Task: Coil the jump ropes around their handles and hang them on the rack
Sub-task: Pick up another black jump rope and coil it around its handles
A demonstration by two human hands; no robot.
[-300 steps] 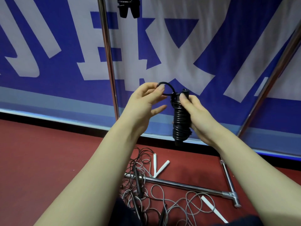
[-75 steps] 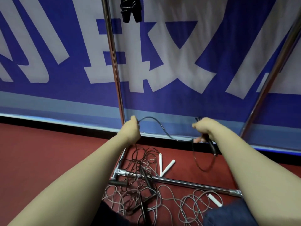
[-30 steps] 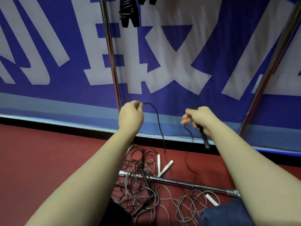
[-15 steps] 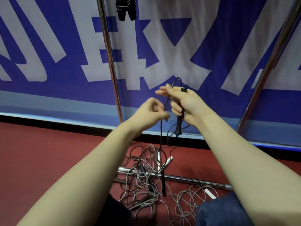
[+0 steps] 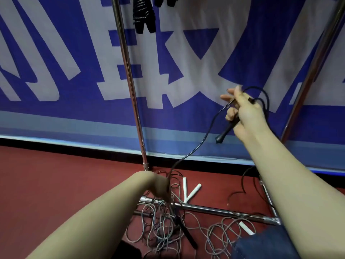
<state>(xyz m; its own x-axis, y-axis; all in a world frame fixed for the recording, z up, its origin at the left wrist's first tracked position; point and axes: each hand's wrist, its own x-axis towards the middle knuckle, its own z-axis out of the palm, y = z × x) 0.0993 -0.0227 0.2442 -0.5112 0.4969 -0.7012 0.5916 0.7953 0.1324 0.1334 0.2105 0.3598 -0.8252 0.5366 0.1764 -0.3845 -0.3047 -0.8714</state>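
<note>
Far right, the right grip clutched a handle; the left grip, low beside the rope, was too blurred to tell.

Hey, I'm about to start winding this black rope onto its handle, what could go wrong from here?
The black cord runs from the black handle in the right-hand grip down into the grey rope tangle lying over the rack's base bar. Pulling may drag the tangle up or snag on the bar. A slack loop of cord lies on the floor by the rack's side foot and could catch there.
</note>
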